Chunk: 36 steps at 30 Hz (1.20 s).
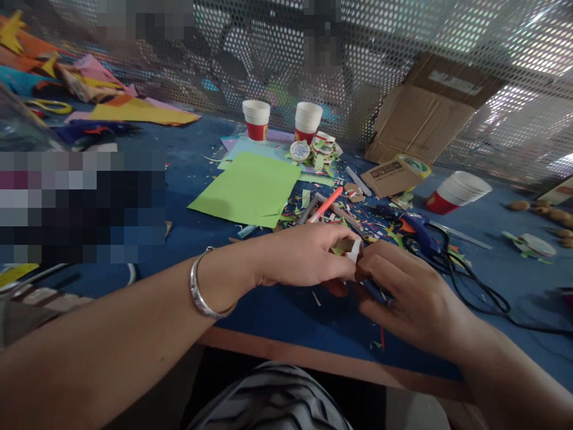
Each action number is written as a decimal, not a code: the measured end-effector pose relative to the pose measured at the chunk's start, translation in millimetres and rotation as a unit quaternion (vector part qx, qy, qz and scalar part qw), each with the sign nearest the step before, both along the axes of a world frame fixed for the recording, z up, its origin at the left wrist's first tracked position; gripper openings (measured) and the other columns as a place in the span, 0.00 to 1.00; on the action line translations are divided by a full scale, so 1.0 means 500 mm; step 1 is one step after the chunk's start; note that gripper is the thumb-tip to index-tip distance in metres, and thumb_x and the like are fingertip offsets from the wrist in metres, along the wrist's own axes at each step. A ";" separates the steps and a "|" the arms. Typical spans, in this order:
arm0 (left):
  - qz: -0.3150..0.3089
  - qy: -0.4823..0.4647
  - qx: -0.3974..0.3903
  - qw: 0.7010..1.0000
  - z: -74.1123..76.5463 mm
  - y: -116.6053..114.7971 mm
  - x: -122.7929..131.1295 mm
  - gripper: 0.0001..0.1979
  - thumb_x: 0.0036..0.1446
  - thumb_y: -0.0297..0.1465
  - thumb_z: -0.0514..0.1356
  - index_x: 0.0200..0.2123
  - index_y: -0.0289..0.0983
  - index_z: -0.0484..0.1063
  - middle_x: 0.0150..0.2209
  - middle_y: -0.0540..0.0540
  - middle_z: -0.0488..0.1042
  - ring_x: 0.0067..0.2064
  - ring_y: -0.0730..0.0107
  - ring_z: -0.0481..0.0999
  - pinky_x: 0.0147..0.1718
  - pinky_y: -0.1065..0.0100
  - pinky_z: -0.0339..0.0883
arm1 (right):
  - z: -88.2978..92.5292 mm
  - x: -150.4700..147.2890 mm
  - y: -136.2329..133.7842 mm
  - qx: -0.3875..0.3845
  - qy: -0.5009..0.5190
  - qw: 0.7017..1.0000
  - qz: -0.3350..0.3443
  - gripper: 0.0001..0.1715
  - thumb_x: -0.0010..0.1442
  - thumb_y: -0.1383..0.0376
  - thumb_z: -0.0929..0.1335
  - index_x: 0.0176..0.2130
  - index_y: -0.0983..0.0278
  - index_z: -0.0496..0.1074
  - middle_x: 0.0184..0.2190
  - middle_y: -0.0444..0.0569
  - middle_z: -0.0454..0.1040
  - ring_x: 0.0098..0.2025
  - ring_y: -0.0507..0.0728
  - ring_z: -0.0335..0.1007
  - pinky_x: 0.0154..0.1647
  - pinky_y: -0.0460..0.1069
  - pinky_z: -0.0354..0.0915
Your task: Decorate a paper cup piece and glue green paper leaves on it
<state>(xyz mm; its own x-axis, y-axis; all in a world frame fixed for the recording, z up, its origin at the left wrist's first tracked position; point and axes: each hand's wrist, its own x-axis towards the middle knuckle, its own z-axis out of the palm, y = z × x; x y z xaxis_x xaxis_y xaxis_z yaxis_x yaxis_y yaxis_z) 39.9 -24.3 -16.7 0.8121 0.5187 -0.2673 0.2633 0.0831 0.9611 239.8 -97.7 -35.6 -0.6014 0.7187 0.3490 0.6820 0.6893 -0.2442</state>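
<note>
My left hand (304, 254) and my right hand (405, 292) meet low over the blue table (277, 310) near its front edge. Both pinch a small paper piece (351, 248), white with brown and a bit of red. The fingers of each hand are curled closed around it. A silver bangle (201, 289) sits on my left wrist. Paper scraps (358, 224) lie scattered just beyond my hands.
A green paper sheet (248, 188) lies ahead. Behind it stand two paper cups (256, 119), and another cup (459, 191) lies on its side at right. A blue glue gun (414, 227) with a black cord, an orange pen (326, 204) and cardboard (425, 110) are nearby.
</note>
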 end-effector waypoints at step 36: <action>-0.015 0.095 0.291 0.952 0.005 -0.002 -0.014 0.12 0.56 0.39 0.61 0.26 0.39 0.66 0.21 0.55 0.66 0.23 0.75 0.64 0.21 0.70 0.53 | 0.020 0.006 -0.001 0.092 0.130 0.976 -0.146 0.11 0.64 0.66 0.71 0.48 0.58 0.73 0.40 0.49 0.75 0.41 0.58 0.72 0.41 0.53 0.70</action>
<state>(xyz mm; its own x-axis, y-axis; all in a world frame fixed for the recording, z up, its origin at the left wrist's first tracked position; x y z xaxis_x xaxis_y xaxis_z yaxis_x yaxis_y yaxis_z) 33.1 -25.2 -14.1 0.7940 0.6020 -0.0847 0.4312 -0.4595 0.7765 242.6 -98.4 -25.4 -0.2549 0.7573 0.6012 0.7875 0.5234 -0.3254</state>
